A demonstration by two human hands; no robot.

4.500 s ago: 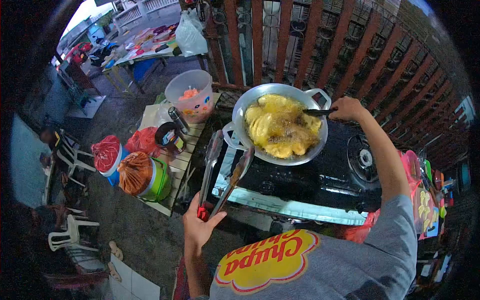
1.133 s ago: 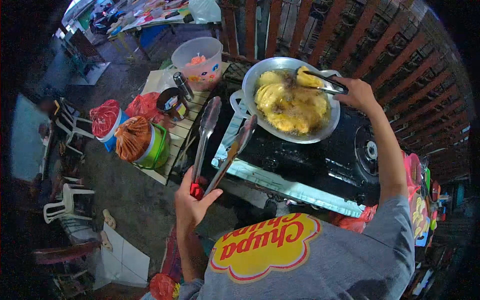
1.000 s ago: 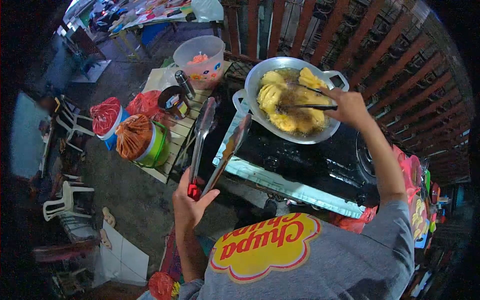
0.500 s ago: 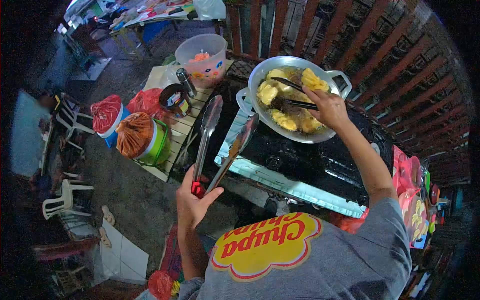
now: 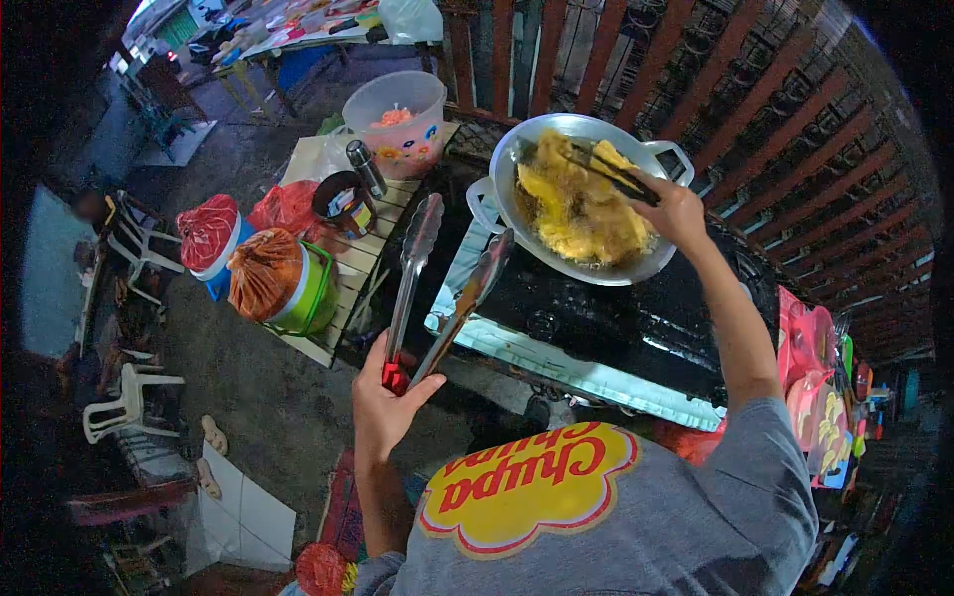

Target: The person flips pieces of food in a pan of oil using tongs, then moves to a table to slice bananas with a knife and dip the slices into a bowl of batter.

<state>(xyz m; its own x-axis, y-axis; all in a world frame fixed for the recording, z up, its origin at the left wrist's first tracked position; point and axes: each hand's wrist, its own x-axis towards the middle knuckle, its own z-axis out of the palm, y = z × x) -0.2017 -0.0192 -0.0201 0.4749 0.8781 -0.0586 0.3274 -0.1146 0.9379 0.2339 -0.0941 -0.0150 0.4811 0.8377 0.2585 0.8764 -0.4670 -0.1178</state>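
Note:
My left hand (image 5: pixel 384 409) is closed round the red-gripped end of metal tongs (image 5: pixel 405 288), whose scalloped tips point up and stand apart with nothing between them. Over the wide silver wok (image 5: pixel 505 164), my right hand (image 5: pixel 673 211) grips dark tongs (image 5: pixel 624 181). Their tips reach down among yellow battered pieces (image 5: pixel 591 233) in bubbling oil. Blur hides whether the tips pinch a piece. The wok has a loop handle on each side and stands on a black stove top (image 5: pixel 616 318).
Left of the stove, a slatted table (image 5: pixel 383 233) carries a flowered plastic tub (image 5: pixel 402 104), a steel flask (image 5: pixel 366 169), a dark container (image 5: pixel 344 202) and plastic-covered buckets (image 5: pixel 283 278). Wooden slats (image 5: pixel 676 74) rise behind the wok. A tray with pale yellow pieces (image 5: pixel 827 422) is at right.
My right hand has shifted slightly right, and the dark tongs' tips have come closer together. The yellow pieces have moved and bunched in the wok. My left hand stays nearly still.

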